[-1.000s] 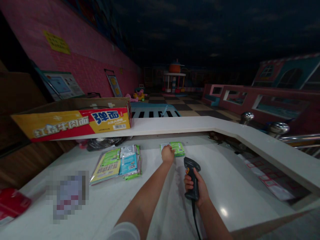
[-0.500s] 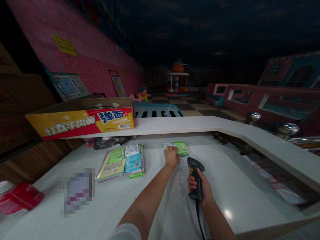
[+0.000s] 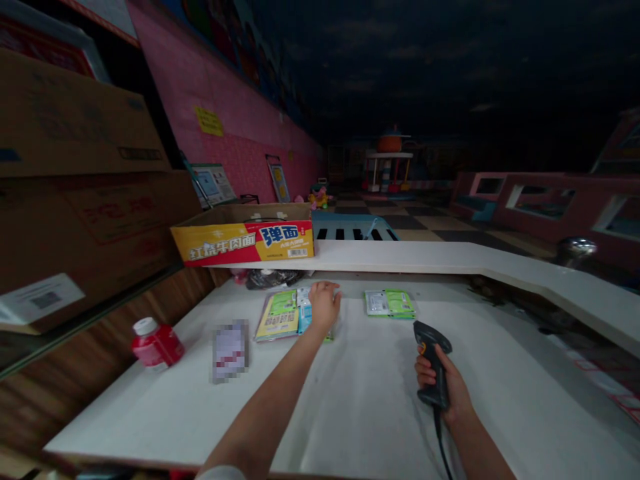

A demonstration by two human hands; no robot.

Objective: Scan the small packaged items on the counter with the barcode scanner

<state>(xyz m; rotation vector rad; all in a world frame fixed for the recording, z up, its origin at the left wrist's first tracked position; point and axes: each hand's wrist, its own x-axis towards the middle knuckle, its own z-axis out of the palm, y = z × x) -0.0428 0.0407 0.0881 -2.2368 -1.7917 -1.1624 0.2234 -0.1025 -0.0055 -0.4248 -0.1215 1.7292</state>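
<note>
My right hand [image 3: 443,380] grips a black barcode scanner [image 3: 434,363] by its handle, the cord running down toward me. My left hand [image 3: 325,303] is over the right side of a pile of flat packets [image 3: 283,315], fingers apart and slightly bent, with nothing seen in them. Yellow, green and blue packets show in that pile; the hand hides part of it, and I cannot tell whether it touches. To the right, a smaller stack of green and white packets [image 3: 390,303] lies flat on the white counter [image 3: 350,393], just beyond the scanner's head.
A red bottle with a white cap [image 3: 157,343] and a blurred-out flat item [image 3: 230,350] are on the left. A raised white ledge [image 3: 390,257] runs along the back, bearing an open yellow and red carton [image 3: 245,233]. Brown cardboard boxes [image 3: 90,200] are stacked at far left.
My left hand has left the green and white packets and moved left to the larger pile. The right hand still holds the scanner. My view has turned left.
</note>
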